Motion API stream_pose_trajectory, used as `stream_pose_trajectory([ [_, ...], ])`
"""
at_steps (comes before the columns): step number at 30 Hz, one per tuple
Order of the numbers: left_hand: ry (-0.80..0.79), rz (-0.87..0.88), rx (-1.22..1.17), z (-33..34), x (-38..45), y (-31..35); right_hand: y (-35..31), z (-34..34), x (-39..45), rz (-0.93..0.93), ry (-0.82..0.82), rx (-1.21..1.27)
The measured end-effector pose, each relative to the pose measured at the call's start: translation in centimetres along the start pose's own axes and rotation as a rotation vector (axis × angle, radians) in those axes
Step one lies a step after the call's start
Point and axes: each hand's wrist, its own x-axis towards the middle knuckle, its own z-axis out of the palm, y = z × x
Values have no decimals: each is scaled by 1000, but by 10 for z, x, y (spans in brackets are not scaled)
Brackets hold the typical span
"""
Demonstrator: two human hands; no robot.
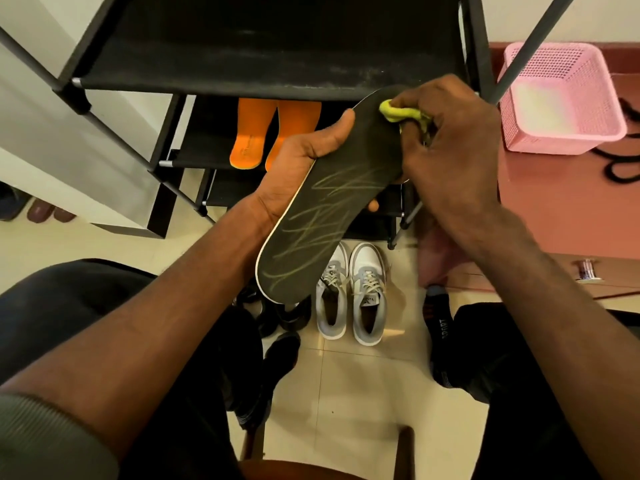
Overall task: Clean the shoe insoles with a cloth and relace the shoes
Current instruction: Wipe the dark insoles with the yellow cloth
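Toe end of the dark insole [322, 206] is where your cloth is right now, heel end's pointing back at your lap.

You've got the insole slanted across the middle, long axis running from near your left knee up and right toward the black shoe rack [263, 46]. Your left hand [294, 168] cradles it from below about midway, thumb hooked over the left edge. Your right hand [446, 147] is curled round the bunched yellow cloth [401, 113], pressing it on the toe end, so I'd guess the next wipe pulls down the length toward you. Containers: the pink basket [568, 98] off to the right looks like it has nothing in it, though I can't see every corner. Two orange insoles [263, 133] sit on a lower rack shelf. The grey-and-white sneakers [349, 292] on the floor below look laced.
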Motion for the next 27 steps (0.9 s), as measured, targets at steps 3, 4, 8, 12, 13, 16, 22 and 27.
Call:
stream_pose_trajectory([
  [3, 49, 56, 69, 1, -1, 0, -1, 0, 0, 56, 26, -11],
  [4, 58, 84, 71, 0, 0, -1, -3, 0, 0, 73, 36, -12],
  [8, 88, 126, 37, 7, 0, -1, -15, 1, -8, 116, 49, -31],
  [12, 79, 78, -164, 3, 6, -8, -33, 9, -22, 151, 33, 53],
  [13, 46, 60, -218, 1, 6, -9, -42, 14, -28, 136, 24, 82],
  [16, 35, 64, -321, -6, 9, -10, -72, 26, -44, 36, -42, 236],
  [22, 23, 64, -321, -12, 4, 0, -44, 24, -29, -169, -71, -14],
  [27, 19, 87, -266, -2, 1, -1, -26, 17, -18, 59, 24, -9],
])
